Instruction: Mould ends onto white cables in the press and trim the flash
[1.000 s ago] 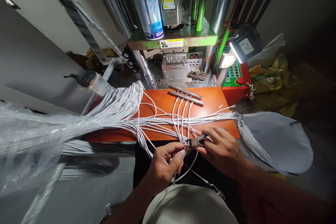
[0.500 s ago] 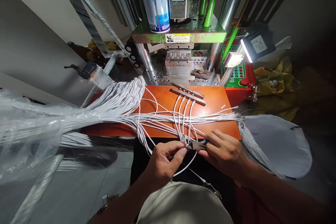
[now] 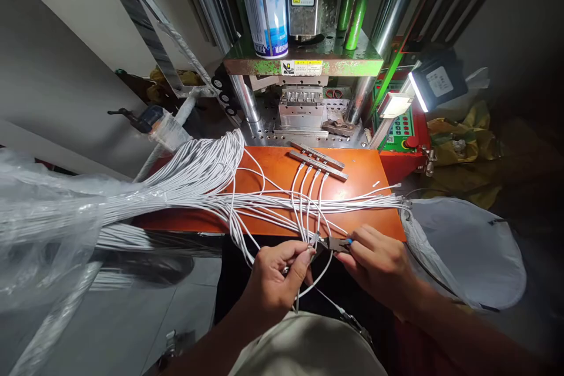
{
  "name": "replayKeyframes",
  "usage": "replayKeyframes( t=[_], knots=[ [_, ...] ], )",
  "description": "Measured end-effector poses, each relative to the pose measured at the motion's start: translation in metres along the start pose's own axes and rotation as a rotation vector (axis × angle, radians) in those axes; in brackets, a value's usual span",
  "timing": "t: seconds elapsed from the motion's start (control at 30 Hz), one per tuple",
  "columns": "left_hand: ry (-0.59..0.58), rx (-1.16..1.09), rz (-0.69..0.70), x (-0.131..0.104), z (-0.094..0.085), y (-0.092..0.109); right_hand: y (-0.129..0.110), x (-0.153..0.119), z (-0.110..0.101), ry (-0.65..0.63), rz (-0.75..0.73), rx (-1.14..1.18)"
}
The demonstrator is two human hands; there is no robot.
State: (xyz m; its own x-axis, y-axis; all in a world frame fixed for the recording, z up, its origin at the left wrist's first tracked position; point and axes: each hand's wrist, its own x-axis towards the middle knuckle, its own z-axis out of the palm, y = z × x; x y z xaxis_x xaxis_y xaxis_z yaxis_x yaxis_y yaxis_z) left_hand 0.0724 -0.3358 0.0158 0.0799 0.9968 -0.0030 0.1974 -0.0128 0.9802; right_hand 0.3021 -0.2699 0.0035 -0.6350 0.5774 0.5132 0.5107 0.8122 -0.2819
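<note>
My left hand (image 3: 277, 275) is closed, thumb and forefinger pinching the end of a white cable (image 3: 324, 277) that loops down to the right. A small shiny piece shows at the fingertips, too small to name. My right hand (image 3: 379, 259) grips a pair of pliers (image 3: 337, 244) with a bit of blue on the handle. The pliers' jaws point left, just beside the left fingertips, and look parted. Beyond the hands, several white cables run up to two slim metal bars (image 3: 318, 165) on the orange board (image 3: 361, 167), their ends at the nearer bar.
A large bundle of white cables (image 3: 198, 167) covers the board's left side. Behind stands a press with a metal die (image 3: 302, 107) and a spray can (image 3: 267, 6) on its plate. A lit lamp (image 3: 418, 92) and red control box (image 3: 408, 155) are at right.
The pliers have drawn slightly right, away from my left fingertips, and their jaws now look parted. My left hand still pinches the cable, tilted a little upward. The view has shifted slightly.
</note>
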Motion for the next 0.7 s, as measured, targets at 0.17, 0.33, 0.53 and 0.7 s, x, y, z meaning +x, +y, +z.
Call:
replayKeyframes(
  t=[0.17, 0.33, 0.53, 0.7],
  knots=[
    [0.051, 0.000, -0.002, -0.002, 0.008, 0.001, -0.008, 0.003, 0.004, -0.006, 0.020, -0.011],
    [0.079, 0.055, 0.062, -0.002, 0.011, 0.001, -0.009, 0.005, 0.002, -0.036, -0.024, -0.034],
    [0.082, 0.089, 0.069, 0.000, 0.011, -0.001, -0.001, 0.009, -0.006, -0.103, -0.060, -0.067],
    [0.037, 0.093, 0.051, 0.004, 0.009, -0.003, 0.011, 0.008, -0.009, -0.137, -0.085, -0.064]
  ],
)
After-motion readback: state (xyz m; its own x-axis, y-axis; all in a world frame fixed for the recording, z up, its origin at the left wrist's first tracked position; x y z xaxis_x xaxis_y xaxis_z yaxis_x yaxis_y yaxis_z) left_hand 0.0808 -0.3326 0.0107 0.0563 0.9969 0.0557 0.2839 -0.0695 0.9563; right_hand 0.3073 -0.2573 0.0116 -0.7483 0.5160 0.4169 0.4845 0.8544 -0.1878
